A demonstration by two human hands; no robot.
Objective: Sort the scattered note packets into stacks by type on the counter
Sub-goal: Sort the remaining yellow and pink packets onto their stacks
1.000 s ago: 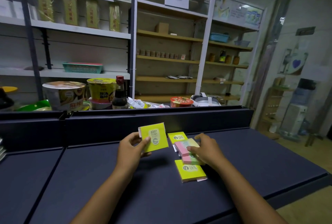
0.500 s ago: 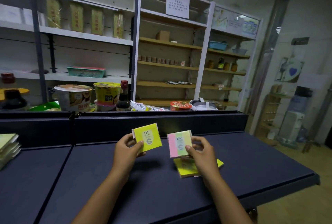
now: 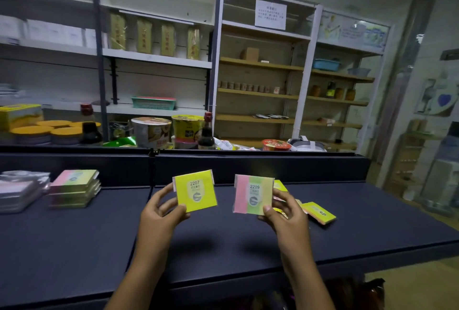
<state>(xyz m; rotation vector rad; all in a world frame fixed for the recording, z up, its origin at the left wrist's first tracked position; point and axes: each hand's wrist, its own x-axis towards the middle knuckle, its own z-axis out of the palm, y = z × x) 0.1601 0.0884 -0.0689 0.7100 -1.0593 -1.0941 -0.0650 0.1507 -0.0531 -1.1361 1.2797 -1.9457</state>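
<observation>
My left hand [image 3: 159, 215] pinches an all-yellow note packet [image 3: 196, 191] marked 2207, held upright above the dark counter [image 3: 223, 242]. My right hand [image 3: 285, 213] pinches a pink-green-yellow striped packet [image 3: 250, 194] marked 2209, also upright, to the right of the yellow one. Behind my right hand, yellow packets [image 3: 319, 212] lie loose on the counter, partly hidden. At the far left stands a stack of striped packets [image 3: 74, 188], and beside it a stack of clear-wrapped packets [image 3: 19, 191].
A raised dark ledge [image 3: 248, 160] runs along the back of the counter. On it stand noodle cups [image 3: 151, 132], sauce bottles [image 3: 206, 133] and tins. Shelving fills the wall behind. The counter's front edge [image 3: 372, 257] drops off just before me.
My right hand lifted the striped packet off the loose pile and holds it up beside the yellow one. The view swung left, bringing the stacks at the left into sight.
</observation>
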